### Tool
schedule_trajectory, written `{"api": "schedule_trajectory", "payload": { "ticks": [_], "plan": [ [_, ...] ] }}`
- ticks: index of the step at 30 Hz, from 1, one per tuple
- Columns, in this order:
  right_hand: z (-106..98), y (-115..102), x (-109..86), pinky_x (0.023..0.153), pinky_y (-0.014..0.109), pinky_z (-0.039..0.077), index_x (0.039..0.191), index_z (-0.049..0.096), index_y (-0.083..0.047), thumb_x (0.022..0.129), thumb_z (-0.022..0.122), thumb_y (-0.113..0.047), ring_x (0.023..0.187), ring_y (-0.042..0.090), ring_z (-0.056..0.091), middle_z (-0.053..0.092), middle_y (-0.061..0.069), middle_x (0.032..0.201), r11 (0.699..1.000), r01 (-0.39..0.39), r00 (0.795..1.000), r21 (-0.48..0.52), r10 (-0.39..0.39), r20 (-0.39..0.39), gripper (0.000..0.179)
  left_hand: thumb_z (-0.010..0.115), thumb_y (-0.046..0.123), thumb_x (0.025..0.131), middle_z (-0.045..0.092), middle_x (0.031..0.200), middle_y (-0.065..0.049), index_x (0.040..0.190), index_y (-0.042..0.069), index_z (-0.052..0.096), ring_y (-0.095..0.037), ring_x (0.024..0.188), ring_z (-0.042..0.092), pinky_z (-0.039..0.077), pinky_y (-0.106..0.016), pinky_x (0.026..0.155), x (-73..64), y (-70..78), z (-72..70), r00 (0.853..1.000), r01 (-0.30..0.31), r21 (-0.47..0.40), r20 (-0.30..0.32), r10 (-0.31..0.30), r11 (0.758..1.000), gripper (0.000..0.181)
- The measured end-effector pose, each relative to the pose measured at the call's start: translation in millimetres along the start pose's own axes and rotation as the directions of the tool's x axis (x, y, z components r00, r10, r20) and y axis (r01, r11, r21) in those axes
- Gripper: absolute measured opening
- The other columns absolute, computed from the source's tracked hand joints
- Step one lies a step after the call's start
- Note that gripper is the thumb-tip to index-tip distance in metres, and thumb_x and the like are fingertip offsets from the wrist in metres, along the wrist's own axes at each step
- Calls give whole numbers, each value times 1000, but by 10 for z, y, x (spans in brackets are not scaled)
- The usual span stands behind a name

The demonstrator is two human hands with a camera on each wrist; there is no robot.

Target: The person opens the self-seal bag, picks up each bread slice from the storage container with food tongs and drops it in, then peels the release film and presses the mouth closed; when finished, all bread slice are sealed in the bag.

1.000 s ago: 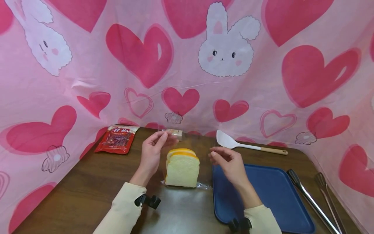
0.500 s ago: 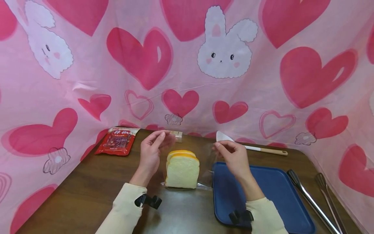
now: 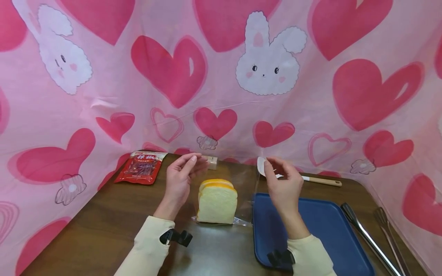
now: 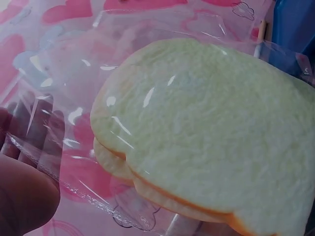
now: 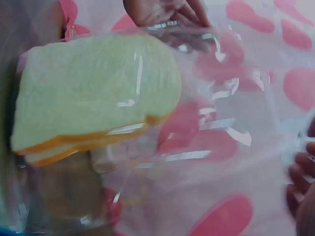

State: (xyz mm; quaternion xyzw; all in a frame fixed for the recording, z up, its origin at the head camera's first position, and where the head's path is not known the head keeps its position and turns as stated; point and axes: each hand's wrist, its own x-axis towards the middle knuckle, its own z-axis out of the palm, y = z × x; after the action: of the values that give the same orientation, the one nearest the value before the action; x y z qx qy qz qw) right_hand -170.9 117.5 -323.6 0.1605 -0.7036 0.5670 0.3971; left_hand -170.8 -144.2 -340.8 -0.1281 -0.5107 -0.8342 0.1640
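In the head view, two bread slices (image 3: pixel 217 203) with orange crusts stand inside a clear plastic bag (image 3: pixel 243 221), above the dark table. My left hand (image 3: pixel 180 180) pinches the bag's upper left edge between thumb and fingers. Across from it, my right hand (image 3: pixel 284 182) pinches the upper right side, thumb and index fingertips together. The left wrist view shows the bread (image 4: pixel 211 132) through shiny film, with the left thumb (image 4: pixel 27 196) in front of it. From the right wrist, the bag (image 5: pixel 236 137) looks stretched out beyond the bread; the right fingers are partly cut off.
A blue tray (image 3: pixel 321 230) lies under the right forearm. Two metal tongs (image 3: pixel 371 234) lie to its right. Behind the right hand is a white spatula with a wooden handle (image 3: pixel 324 181). A red food packet (image 3: pixel 143 168) and a small clear container (image 3: pixel 212 162) are at the back.
My right hand has moved up and slightly to the right, drawing the bag's right side up with it. The left hand stays nearly still, and the bread has hardly moved.
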Motion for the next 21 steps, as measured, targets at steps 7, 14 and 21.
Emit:
{"api": "schedule_trajectory", "payload": {
  "ticks": [7,14,21],
  "plan": [
    [379,-333,63,70,29,53,100,81,0,84,81,-5,78,27,66,76,14,88,812,575,818,-102,-572,58,16,56,6,108,82,103,0,112,13,77,-17,97,81,64,-37,92,-8,-33,18,998,-29,5,53,29,1000,22],
    [765,-534,82,64,32,49,110,83,-10,85,89,-21,82,24,63,74,9,95,654,721,686,-230,-624,375,28,56,4,108,81,104,6,112,20,78,-10,97,77,63,-29,91,-23,-32,43,999,-6,66,44,3,998,27],
    [921,-516,134,64,30,45,115,82,-11,88,87,-28,84,22,60,72,8,99,621,729,669,-289,-553,497,32,57,-1,106,79,105,12,115,16,78,-6,96,74,62,-26,90,-34,-21,25,998,-16,124,67,8,992,29]
  ]
}}
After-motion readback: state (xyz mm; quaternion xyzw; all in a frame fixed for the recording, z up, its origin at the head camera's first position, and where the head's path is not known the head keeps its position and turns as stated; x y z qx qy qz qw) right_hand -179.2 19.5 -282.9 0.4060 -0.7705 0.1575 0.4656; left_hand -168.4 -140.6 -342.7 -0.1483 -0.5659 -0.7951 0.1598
